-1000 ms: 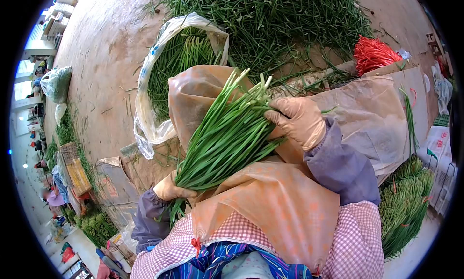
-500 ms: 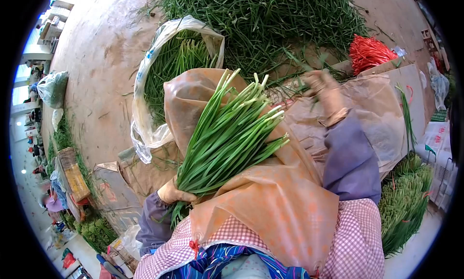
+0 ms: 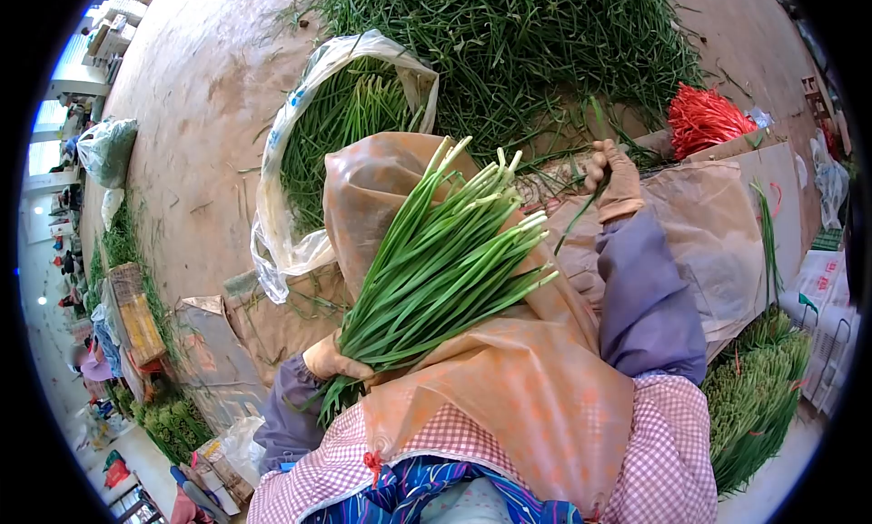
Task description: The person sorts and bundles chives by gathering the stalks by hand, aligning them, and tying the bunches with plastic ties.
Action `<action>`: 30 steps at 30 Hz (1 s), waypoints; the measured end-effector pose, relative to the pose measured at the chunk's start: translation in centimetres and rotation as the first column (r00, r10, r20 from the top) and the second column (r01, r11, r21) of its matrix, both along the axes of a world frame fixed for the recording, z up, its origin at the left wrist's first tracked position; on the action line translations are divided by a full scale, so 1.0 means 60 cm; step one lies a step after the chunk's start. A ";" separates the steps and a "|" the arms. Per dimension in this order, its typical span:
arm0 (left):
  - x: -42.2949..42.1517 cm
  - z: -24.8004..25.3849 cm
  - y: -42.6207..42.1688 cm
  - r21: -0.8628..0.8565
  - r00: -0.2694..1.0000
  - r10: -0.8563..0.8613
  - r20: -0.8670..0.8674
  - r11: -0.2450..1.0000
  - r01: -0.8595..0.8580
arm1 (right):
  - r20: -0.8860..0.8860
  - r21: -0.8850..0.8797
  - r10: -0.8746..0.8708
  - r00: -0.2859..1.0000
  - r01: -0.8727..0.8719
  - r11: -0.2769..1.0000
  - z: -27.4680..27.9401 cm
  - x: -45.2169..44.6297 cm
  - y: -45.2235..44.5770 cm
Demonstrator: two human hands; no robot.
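Observation:
A thick bunch of garlic chives (image 3: 445,261) lies slantwise across my lap on an orange-brown plastic apron (image 3: 518,397), pale cut ends pointing up and right. My left hand (image 3: 334,359), in a tan glove, is closed around the leafy lower end, its fingers partly hidden by leaves. Out to the right, above the brown sheet, my gloved right hand (image 3: 618,179) is closed with a loose chive blade (image 3: 574,222) between its fingers. The blade sticks out above and below the hand, apart from the bunch.
Ahead spreads a big heap of loose greens (image 3: 509,52). A clear plastic bag (image 3: 272,179) holding chives stands to its left. Red ties (image 3: 707,123) lie at the right, above brown sheeting (image 3: 699,215). Tied bunches (image 3: 758,397) stand by my right side.
My right hand, blurred before, is now sharp and held up with a green blade in its fingers. The left hand keeps its hold; the whole view has shifted slightly.

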State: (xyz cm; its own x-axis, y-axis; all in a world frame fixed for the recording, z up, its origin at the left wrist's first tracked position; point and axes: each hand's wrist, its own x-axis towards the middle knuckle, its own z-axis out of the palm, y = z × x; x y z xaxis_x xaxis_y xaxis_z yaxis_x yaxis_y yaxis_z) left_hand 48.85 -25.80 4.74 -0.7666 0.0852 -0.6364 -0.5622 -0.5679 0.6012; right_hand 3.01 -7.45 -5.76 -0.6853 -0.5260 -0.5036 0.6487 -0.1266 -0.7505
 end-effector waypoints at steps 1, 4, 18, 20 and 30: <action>-0.005 0.003 0.001 -0.019 1.000 0.005 -0.013 1.000 -0.005 | 0.008 -0.007 -0.097 0.995 0.097 0.995 -0.022 -0.010 0.006; -0.019 0.016 -0.007 -0.008 0.999 -0.050 0.007 0.999 0.051 | 0.013 0.001 0.425 0.905 -0.425 0.905 0.104 0.078 -0.048; -0.020 0.028 -0.020 -0.091 0.985 -0.170 0.003 0.981 0.169 | -0.323 0.010 0.504 0.801 -0.529 0.848 0.153 0.039 -0.076; -0.029 0.036 -0.018 -0.133 0.990 -0.143 0.001 0.981 0.142 | -0.398 0.290 0.740 0.542 -0.691 0.662 0.201 0.059 -0.117; -0.036 0.038 -0.023 -0.052 0.984 -0.175 0.007 0.983 0.175 | -0.414 0.118 0.733 0.540 -0.767 0.631 0.144 0.108 -0.126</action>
State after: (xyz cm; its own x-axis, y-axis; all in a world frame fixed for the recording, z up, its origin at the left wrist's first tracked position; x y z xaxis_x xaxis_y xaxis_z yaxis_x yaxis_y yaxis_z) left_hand 46.68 -27.16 7.03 -0.7413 0.1850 -0.6451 -0.6516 -0.4285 0.6259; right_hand 9.46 -14.98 2.87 -0.1415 -0.9621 -0.2332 0.1863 0.2055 -0.9608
